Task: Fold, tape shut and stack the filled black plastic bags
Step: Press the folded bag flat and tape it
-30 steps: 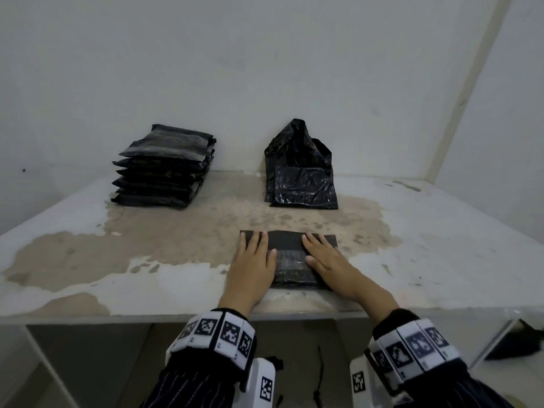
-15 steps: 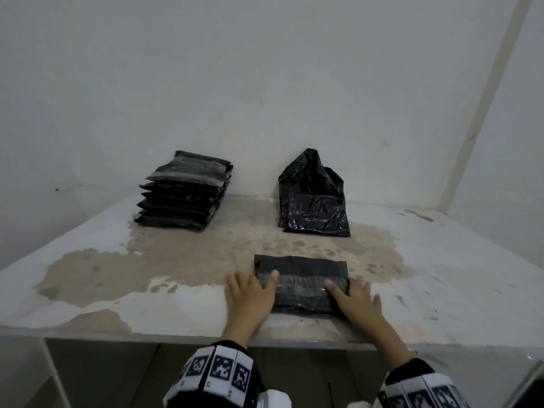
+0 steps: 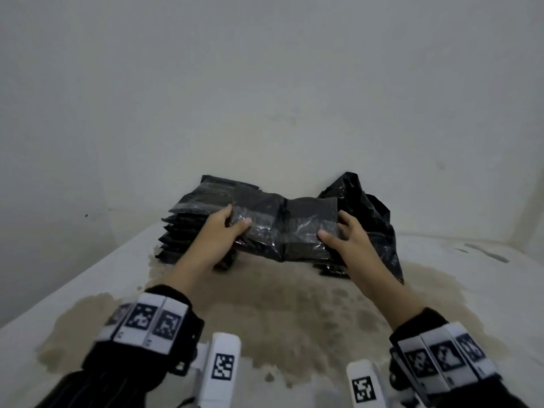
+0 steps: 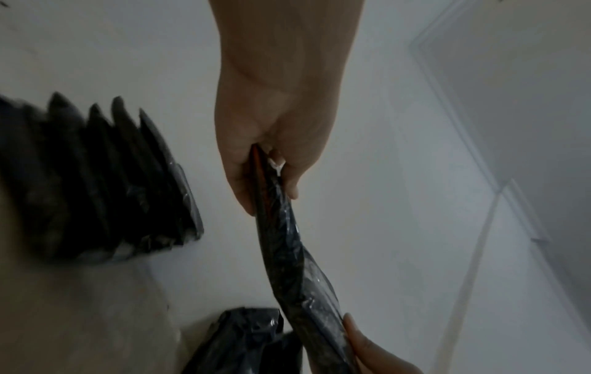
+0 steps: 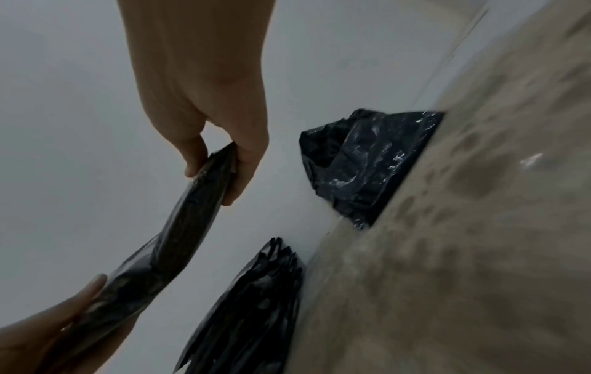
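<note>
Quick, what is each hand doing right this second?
Left hand: closed, fingers pinching the left end of the folded black bag.
Right hand: closed, gripping the same bag's right end.

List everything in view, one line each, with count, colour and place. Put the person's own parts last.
folded bag: one, black with clear tape across it, held in the air between both hands.
stack of bags: one pile, black, on the table at the back left against the wall; exact number unclear.
loose bag: one, black and crumpled, on the table at the back right, partly behind the held one.
table: one, white with a large worn brown patch.
wall: white, behind the table.
wrist bands: two, white with black square markers.
left hand: grips the folded bag's left end.
right hand: grips its right end.
</note>
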